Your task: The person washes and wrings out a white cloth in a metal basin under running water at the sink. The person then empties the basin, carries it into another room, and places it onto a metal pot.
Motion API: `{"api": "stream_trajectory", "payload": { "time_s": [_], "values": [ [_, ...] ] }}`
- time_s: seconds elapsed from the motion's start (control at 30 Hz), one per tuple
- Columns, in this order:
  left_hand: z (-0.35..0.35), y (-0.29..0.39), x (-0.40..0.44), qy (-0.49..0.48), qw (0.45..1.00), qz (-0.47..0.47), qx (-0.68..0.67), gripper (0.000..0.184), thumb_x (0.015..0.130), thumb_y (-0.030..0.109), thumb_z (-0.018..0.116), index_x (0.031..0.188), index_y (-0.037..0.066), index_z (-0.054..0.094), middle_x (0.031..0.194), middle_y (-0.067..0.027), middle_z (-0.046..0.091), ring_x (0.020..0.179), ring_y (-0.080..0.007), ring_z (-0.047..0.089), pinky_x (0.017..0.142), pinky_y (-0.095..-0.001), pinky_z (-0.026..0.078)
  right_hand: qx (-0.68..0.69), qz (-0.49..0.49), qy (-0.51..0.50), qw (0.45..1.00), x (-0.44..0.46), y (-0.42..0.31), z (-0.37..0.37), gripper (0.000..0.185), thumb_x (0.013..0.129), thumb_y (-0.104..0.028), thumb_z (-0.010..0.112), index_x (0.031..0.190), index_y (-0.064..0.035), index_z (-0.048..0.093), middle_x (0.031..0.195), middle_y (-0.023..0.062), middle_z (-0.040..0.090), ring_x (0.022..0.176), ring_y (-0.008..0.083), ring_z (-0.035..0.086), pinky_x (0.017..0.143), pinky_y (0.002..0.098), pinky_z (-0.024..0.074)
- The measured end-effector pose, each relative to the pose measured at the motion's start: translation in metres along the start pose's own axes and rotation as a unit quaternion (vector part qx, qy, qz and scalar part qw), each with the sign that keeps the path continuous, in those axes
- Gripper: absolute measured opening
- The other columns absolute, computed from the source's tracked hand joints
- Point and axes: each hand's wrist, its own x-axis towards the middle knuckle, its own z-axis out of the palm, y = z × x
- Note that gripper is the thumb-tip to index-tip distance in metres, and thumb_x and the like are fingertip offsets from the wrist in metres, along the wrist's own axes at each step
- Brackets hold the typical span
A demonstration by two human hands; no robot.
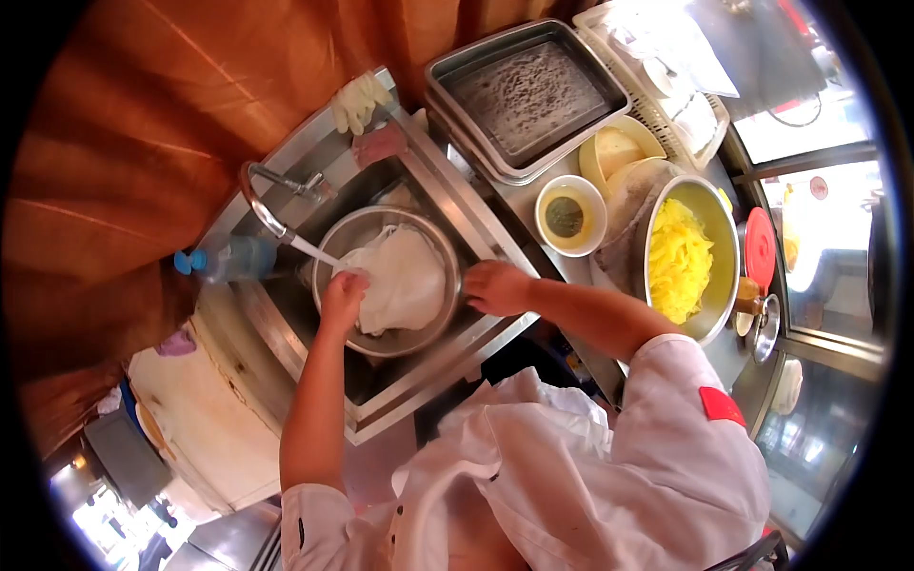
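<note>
a white cloth [405, 281] lies spread in a steel bowl [409, 344], directly at the left hand's [345, 300] fingertips. those fingers are bent close together at its edge; whether they pinch it, i cannot tell. just beyond them, water from the tap [265, 211] runs down onto the cloth. across the bowl, the right hand's [498, 288] fingers curl together near the rim; i cannot tell whether they touch it. the bowl stands in the sink [466, 214], below both hands' fingers. left of the left fingers is a clear bottle [243, 259]. well right of the right fingers, a larger bowl [725, 262] holds yellow shreds [678, 262].
</note>
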Motion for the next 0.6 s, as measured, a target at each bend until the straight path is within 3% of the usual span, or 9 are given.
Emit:
{"api": "stream_trajectory", "payload": {
  "time_s": [0.13,0.2,0.23,0.3,0.47,0.6],
  "values": [
    [0.002,0.006,0.001,0.004,0.986,-0.105,-0.131,0.022,0.099,0.020,0.059,0.114,0.004,0.060,0.114,-0.0092,0.067,0.103,-0.0198,0.069,0.088,-0.0304,0.054,-0.030,-0.088,-0.040,0.995,-0.034,0.020,-0.033,0.035,0.088,-0.033,0.067,0.109,-0.0053,0.070,0.123,0.0131,0.064,0.124,0.0329,0.056,0.111,0.0446,0.0416],
    [0.008,0.009,-0.001,0.018,0.976,-0.129,-0.175,0.021,0.099,0.019,0.059,0.114,0.004,0.059,0.114,-0.0098,0.067,0.104,-0.0211,0.068,0.089,-0.0307,0.053,-0.079,-0.103,-0.069,0.989,-0.042,0.023,-0.033,0.042,0.092,-0.037,0.063,0.120,-0.0054,0.069,0.139,0.0134,0.059,0.138,0.0291,0.047,0.121,0.0455,0.0293],
    [0.011,0.010,-0.002,0.027,0.964,-0.149,-0.218,0.020,0.098,0.018,0.059,0.113,0.004,0.058,0.114,-0.0104,0.067,0.106,-0.0224,0.068,0.090,-0.0310,0.053,-0.074,-0.105,-0.070,0.989,-0.045,0.022,-0.031,0.042,0.092,-0.037,0.063,0.120,-0.0054,0.069,0.139,0.0134,0.059,0.138,0.0291,0.047,0.121,0.0455,0.0293],
    [0.010,-0.004,0.007,0.025,0.960,-0.165,-0.222,0.021,0.098,0.018,0.060,0.114,0.005,0.060,0.114,-0.0097,0.067,0.105,-0.0217,0.068,0.090,-0.0317,0.054,-0.088,-0.095,-0.088,0.988,-0.048,0.022,-0.031,0.048,0.095,-0.040,0.059,0.127,-0.0054,0.067,0.147,0.0132,0.054,0.145,0.0253,0.040,0.126,0.0468,0.0204],
    [0.024,-0.015,0.029,0.039,0.952,-0.190,-0.239,0.019,0.097,0.018,0.062,0.111,0.006,0.062,0.113,-0.0092,0.068,0.104,-0.0222,0.068,0.094,-0.0343,0.054,-0.071,-0.079,-0.098,0.989,-0.049,0.027,-0.029,0.050,0.095,-0.042,0.057,0.129,-0.0053,0.066,0.149,0.0131,0.052,0.147,0.0248,0.037,0.127,0.0476,0.0168],
    [0.040,-0.036,0.058,0.034,0.917,-0.197,-0.346,0.017,0.097,0.020,0.062,0.105,0.006,0.062,0.108,-0.0082,0.069,0.103,-0.0224,0.068,0.095,-0.0341,0.054,-0.065,-0.087,-0.082,0.991,-0.050,0.028,-0.027,0.049,0.096,-0.042,0.055,0.125,-0.0040,0.068,0.150,0.0122,0.051,0.147,0.0253,0.036,0.127,0.0485,0.0149]
  ]
}}
